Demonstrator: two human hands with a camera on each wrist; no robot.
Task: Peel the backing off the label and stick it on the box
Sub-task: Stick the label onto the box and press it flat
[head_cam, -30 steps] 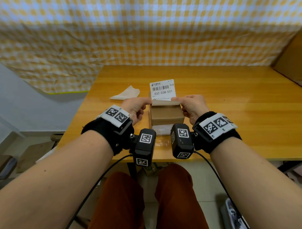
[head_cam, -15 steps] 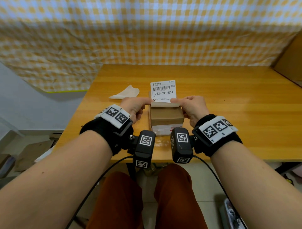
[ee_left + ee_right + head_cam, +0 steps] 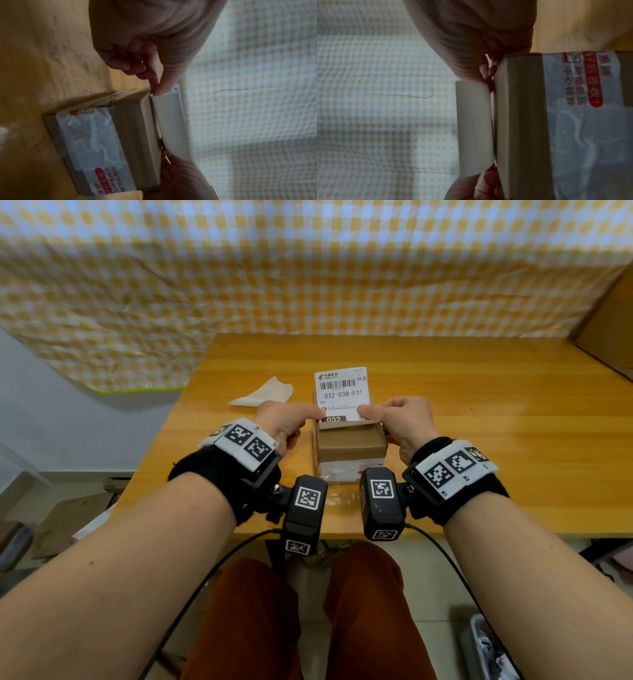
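1. The left hand [image 3: 284, 422] pinches the lower left corner of the white printed shipping label [image 3: 340, 392] between thumb and forefinger
2. The right hand [image 3: 404, 422] pinches its lower right corner the same way
3. The label stands raised over the far edge of the small brown cardboard box [image 3: 349, 448]
4. The box sits on the yellow wooden table [image 3: 479, 405]
5. A crumpled pale backing sheet [image 3: 263, 397] lies to the left

White barcode label [image 3: 341, 392] held upright over brown taped box [image 3: 350, 447].

Black wrist straps [image 3: 219, 477] carry checkered markers, black cameras [image 3: 306, 510]; rust trousers [image 3: 246, 621].
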